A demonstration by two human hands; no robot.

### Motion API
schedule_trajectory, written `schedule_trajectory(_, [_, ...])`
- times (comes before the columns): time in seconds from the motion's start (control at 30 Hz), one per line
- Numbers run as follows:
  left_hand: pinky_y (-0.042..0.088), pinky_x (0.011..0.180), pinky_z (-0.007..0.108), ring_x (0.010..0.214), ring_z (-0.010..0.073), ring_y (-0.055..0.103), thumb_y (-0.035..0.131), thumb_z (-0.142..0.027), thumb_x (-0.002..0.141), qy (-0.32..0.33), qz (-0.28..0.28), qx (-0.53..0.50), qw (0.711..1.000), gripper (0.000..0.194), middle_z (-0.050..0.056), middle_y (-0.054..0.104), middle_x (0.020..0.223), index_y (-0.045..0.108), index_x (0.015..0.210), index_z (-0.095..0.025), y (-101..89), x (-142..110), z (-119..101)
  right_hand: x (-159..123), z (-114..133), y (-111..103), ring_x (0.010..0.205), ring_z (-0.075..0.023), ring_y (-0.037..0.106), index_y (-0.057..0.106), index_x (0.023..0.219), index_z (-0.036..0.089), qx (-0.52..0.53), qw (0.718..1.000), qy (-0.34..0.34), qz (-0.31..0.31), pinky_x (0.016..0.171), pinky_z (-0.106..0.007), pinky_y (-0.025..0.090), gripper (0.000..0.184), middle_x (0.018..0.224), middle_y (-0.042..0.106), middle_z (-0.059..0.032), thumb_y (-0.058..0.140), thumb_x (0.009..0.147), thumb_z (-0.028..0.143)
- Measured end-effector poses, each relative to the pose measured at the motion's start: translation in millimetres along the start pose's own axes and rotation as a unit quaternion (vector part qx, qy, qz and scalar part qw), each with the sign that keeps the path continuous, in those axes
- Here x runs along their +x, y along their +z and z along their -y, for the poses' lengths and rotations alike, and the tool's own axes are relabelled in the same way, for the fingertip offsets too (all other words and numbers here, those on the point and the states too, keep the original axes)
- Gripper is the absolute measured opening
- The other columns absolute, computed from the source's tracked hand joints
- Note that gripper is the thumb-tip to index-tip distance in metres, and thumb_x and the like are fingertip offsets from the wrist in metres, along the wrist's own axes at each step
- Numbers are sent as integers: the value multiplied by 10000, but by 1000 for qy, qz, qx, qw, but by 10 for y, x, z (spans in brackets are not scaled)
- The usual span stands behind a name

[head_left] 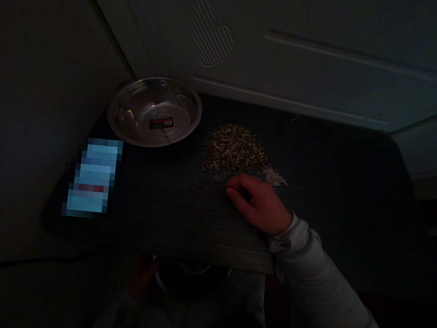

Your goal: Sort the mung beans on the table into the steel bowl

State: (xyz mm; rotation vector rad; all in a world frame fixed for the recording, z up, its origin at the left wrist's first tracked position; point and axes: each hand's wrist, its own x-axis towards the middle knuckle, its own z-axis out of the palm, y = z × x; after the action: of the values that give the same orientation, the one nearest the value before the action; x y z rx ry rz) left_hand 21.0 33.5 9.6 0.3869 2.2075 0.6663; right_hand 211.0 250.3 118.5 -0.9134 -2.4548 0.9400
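The scene is very dark. My right hand [258, 203] rests on a dark ribbed surface [167, 216], its fingers curled together and pointing left, just below a pile of small grains or seeds [235, 149]. A smaller whitish heap [275, 176] lies at the pile's right edge, close to my knuckles. My left hand [141, 275] is dimly visible below the surface's front edge, gripping the rim of a dark bowl [188, 279]. An empty shiny metal bowl [154, 111] with a label inside stands at the back left.
A lit phone screen [92, 178], blurred out, lies at the left end of the surface. A pale cabinet front [291, 52] with a heart-shaped relief [211, 32] rises behind. The surface's right part is too dark to read.
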Motion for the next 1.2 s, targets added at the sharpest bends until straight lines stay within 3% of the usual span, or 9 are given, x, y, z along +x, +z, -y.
schedule_trajectory(0.1, [435, 640, 351, 762, 266, 559, 523, -401, 472, 26, 10, -7, 1000, 220, 61, 635, 664, 576, 557, -205, 6, 10, 21, -3, 5, 4, 601, -81, 498, 490, 808, 170, 9, 1000, 2, 9, 604, -213, 381, 110, 673, 556, 3, 403, 764, 221])
schedule_trajectory(0.37, [435, 656, 384, 782, 287, 556, 506, -410, 436, -16, 13, -24, 999, 266, 72, 635, 703, 571, 588, -201, 5, -37, -97, -14, 20, 10, 617, -82, 504, 487, 812, 168, 21, 999, 4, 35, 594, -209, 383, 113, 688, 558, -1, 404, 762, 228])
schedule_trajectory(0.5, [432, 676, 384, 801, 284, 553, 504, -413, 456, 3, 17, -14, 1000, 234, 71, 634, 686, 561, 552, -207, -1, -32, -75, -18, 38, 4, 600, -77, 501, 488, 811, 167, 32, 998, -2, 46, 575, -204, 382, 118, 677, 556, 1, 403, 762, 232])
schedule_trajectory(0.8, [425, 692, 376, 810, 277, 553, 526, -417, 480, 10, 10, -8, 1000, 283, 65, 642, 743, 608, 640, -199, 13, 42, 84, -30, -21, -92, 586, -90, 499, 486, 791, 177, 13, 997, 41, -62, 553, -210, 378, 99, 659, 553, 2, 422, 748, 240])
schedule_trajectory(1.2, [421, 690, 394, 800, 288, 544, 502, -436, 445, 3, 19, -19, 1000, 283, 72, 624, 703, 573, 589, -203, -9, -5, -39, -58, -110, -212, 592, -93, 480, 482, 732, 172, 13, 997, 65, -33, 552, -207, 356, 65, 639, 529, 11, 438, 717, 217])
